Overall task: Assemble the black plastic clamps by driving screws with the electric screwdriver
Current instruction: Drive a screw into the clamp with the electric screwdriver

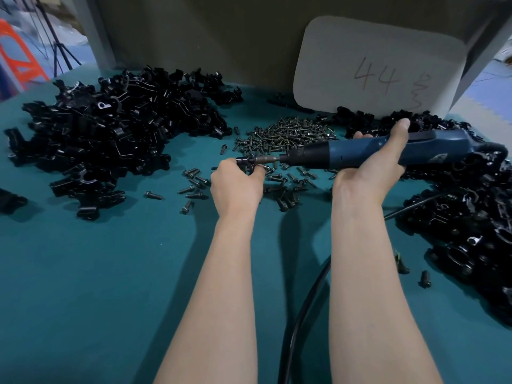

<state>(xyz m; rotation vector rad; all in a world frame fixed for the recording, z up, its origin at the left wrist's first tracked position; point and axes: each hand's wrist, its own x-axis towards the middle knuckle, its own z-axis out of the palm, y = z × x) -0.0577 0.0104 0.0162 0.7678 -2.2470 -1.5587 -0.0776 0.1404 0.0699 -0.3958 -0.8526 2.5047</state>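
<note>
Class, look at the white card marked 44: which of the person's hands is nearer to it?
Right. The right hand, gripping the electric screwdriver, is in front of the white card; the left hand, holding a clamp, is farther off to the card's left.

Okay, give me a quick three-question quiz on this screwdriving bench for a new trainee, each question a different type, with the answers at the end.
1. True or false: the right hand grips the electric screwdriver, whose bit points toward the clamp pinched in the left hand.
2. Where does the main heap of loose screws lie?
A) between the left parts pile and the right parts pile, beyond the hands
B) in a tray at the table's near edge
C) inside a box
3. Fill in: the number handwritten on the white card is ___.

Key: 1 true; 2 A; 3 44.
</note>
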